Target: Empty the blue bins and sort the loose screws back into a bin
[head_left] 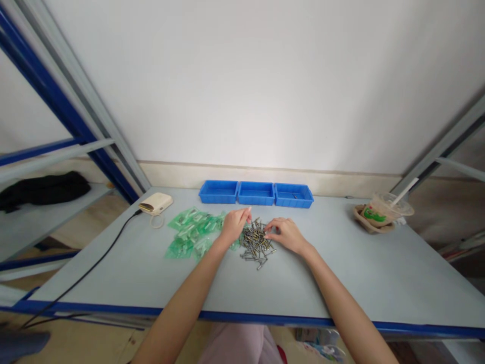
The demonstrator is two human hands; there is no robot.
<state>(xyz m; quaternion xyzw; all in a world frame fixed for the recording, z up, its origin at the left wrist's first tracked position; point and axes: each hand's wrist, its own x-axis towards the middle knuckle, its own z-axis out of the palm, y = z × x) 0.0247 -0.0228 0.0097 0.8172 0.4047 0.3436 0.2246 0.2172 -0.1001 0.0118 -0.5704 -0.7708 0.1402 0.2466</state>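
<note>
A loose heap of small metal fasteners (255,245), silvery and brassy, lies on the grey tabletop between my hands. My left hand (237,223) is over the heap's left edge, its fingers closed together; what they hold, if anything, is hidden. At the heap's right edge is my right hand (285,233), palm down, with bent fingers and the thumb a little apart from them near the pieces. I see nothing clearly held in it. Several green plastic bags (195,230) with small parts inside lie left of the heap, partly behind my left hand and forearm.
Three blue trays stand in a row by the wall: left (219,198), middle (256,200) and right (294,202), the last with a small piece inside. A cream-coloured device (161,201) with a black cable (100,260) sits left. A drink cup (384,210) stands in a cardboard holder (373,227) right.
</note>
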